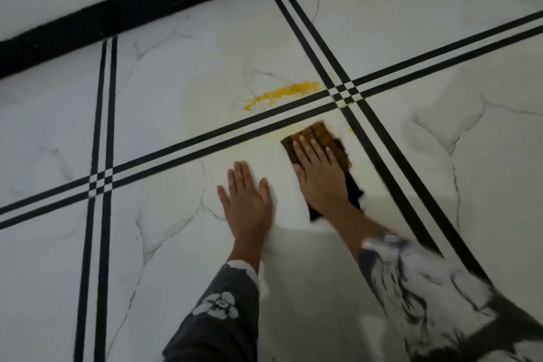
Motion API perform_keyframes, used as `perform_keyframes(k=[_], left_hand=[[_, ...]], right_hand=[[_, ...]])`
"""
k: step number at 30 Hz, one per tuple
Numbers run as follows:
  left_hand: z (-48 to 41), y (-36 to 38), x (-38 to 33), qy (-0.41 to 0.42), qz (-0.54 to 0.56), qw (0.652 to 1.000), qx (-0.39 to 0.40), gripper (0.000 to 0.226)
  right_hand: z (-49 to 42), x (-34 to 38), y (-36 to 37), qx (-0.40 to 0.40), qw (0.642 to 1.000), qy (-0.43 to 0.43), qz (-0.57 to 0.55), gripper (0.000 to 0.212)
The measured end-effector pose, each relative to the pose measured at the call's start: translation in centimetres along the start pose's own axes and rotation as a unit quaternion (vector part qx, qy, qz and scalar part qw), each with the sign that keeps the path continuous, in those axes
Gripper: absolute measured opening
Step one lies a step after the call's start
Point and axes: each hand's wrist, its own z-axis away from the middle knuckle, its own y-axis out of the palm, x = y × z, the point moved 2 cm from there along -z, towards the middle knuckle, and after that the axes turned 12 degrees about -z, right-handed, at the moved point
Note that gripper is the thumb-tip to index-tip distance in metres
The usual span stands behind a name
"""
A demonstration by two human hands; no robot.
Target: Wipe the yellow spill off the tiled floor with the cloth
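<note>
On the white floor (164,97) I see a thick yellow spill (282,94), pale smear around. My right hand (318,175) presses flat on the brown cloth (320,134); my left hand (248,200) lies splayed, empty.

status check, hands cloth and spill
Left hand flat on tile, empty. Right hand pressing cloth flat. Yellow spill unwiped beyond the black stripes. Nothing in the way.
</note>
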Motion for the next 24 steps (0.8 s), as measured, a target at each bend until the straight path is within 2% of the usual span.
perform_keyframes(k=[4, 8, 13, 19, 24], left_hand=[[0.1, -0.2, 0.1, 0.002, 0.026, 1.0, 0.004, 0.073], [0.1, -0.5, -0.1, 0.005, 0.039, 0.999, -0.012, 0.078], [-0.1, -0.2, -0.1, 0.009, 0.066, 0.997, -0.024, 0.072], [0.2, -0.1, 0.0, 0.006, 0.071, 0.994, -0.08, 0.058], [0.3, -0.3, 0.1, 0.001, 0.08, 0.995, -0.053, 0.057]], right_hand=[[6.3, 2.5, 1.5, 0.004, 0.999, -0.043, -0.009, 0.057], [6.8, 2.5, 1.2, -0.015, 0.998, -0.062, -0.01, 0.051], [5.1, 2.8, 1.2, -0.004, 0.999, -0.032, -0.004, 0.054], [4.2, 3.4, 1.1, 0.018, 0.999, 0.019, 0.031, 0.055], [4.1, 3.3, 1.2, 0.018, 0.999, 0.021, 0.037, 0.056]])
